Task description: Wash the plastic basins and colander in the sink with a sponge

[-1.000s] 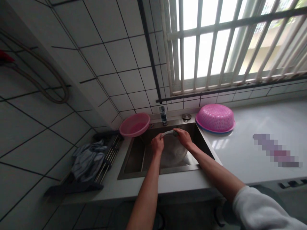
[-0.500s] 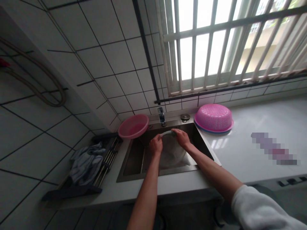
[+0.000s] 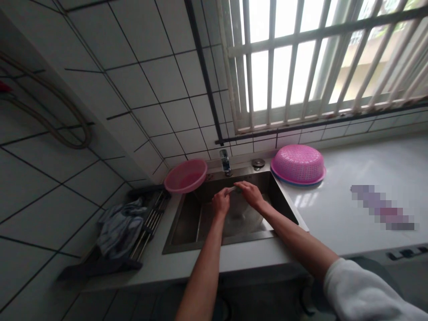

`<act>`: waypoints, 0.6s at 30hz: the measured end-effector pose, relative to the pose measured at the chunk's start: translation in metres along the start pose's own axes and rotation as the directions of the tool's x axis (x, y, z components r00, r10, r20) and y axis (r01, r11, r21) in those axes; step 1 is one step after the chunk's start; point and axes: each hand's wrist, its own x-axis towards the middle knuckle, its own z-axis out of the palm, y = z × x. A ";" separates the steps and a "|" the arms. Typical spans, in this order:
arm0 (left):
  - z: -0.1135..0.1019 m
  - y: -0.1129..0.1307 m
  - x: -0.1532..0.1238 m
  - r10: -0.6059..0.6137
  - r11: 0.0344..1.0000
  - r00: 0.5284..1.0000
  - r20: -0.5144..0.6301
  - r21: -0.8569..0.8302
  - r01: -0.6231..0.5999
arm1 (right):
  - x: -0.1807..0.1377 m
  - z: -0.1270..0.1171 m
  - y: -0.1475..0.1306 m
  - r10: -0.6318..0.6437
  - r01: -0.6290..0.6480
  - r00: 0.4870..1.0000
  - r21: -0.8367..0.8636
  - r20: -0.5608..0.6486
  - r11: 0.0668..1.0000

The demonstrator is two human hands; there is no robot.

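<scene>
Over the metal sink point(image 3: 190, 220), my left hand point(image 3: 221, 201) is closed on the pale rim of a round, greyish strainer point(image 3: 245, 216). A fine dotted pattern shows faintly on its side; its exact material is hard to make out. My right hand point(image 3: 248, 193) grips the same rim just to the right, its fingers close to those of my left. The strainer is tilted inside the sink, and my hands and right forearm cover part of it. Behind my hands stands the faucet point(image 3: 225, 162).
A pink basin point(image 3: 187, 175) rests at the sink's back left corner. On the counter point(image 3: 337, 214) to the right lies an upturned pink basket point(image 3: 298, 164). A striped cloth point(image 3: 122, 227) lies over a folding rack point(image 3: 152, 227) at left. A drain stopper point(image 3: 258, 163) sits behind the sink.
My hands have come closer together on the strainer's rim, the left moving slightly right and the right slightly left. The rim has tipped and shows less between them.
</scene>
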 end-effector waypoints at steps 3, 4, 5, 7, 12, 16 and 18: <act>-0.005 -0.007 0.004 -0.092 0.994 0.986 -0.136 -0.064 0.084 | -0.001 -0.016 0.024 0.191 -0.190 0.978 0.015 -0.089 0.982; -0.007 -0.009 0.005 -0.115 0.991 0.978 -0.172 -0.080 0.103 | -0.002 -0.021 0.033 0.239 -0.238 0.966 0.026 -0.101 0.971; -0.008 -0.010 0.005 -0.130 0.989 0.971 -0.199 -0.091 0.114 | -0.004 -0.024 0.039 0.272 -0.269 0.956 0.036 -0.109 0.962; -0.009 -0.009 0.003 -0.138 0.989 0.966 -0.219 -0.090 0.121 | -0.006 -0.026 0.044 0.288 -0.285 0.949 0.043 -0.127 0.958; -0.001 0.002 -0.003 0.054 0.998 0.995 -0.088 -0.009 -0.055 | -0.006 -0.008 0.015 0.050 -0.049 0.998 0.033 -0.023 0.998; 0.004 0.005 -0.004 0.098 0.995 0.995 -0.012 -0.001 -0.099 | -0.002 0.000 -0.005 -0.089 0.088 0.996 0.049 0.026 0.995; 0.004 0.003 -0.002 0.038 0.999 0.999 -0.039 -0.022 -0.039 | -0.001 -0.004 0.001 -0.037 0.038 0.999 0.044 -0.018 0.998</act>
